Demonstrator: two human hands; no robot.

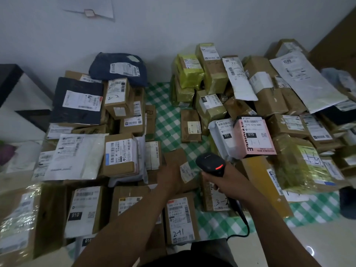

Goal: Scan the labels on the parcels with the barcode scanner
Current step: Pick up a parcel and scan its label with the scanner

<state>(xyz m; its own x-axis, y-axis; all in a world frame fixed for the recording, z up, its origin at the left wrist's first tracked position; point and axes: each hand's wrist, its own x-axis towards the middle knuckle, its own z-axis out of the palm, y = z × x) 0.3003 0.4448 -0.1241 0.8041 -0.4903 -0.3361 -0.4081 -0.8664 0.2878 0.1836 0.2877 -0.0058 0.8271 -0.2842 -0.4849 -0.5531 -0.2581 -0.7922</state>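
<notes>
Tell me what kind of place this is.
Likely a small parcel pickup or sorting room: labelled parcels heaped on a green checked cloth, right hand gripping a corded barcode scanner.

A green-and-white checked cloth (pixel 169 120) is spread over a pale glossy floor (pixel 312 245), which shows bare at 5 o'clock. Parcels lie on the cloth in two heaps. The left heap (pixel 119 157), from 7 to 11 o'clock, is brown boxes with white and dark mailer bags. The right heap (pixel 269 105), from 1 to 4 o'clock, is brown boxes, yellow-green wrapped parcels (pixel 190 73) and white bags. Between them a strip of bare cloth runs up to 12 o'clock. A flat brown box (pixel 190 126) lies on that strip near the centre, just beside the right heap. A brown box marked 241 (pixel 181 218) lies at 6 o'clock.
</notes>
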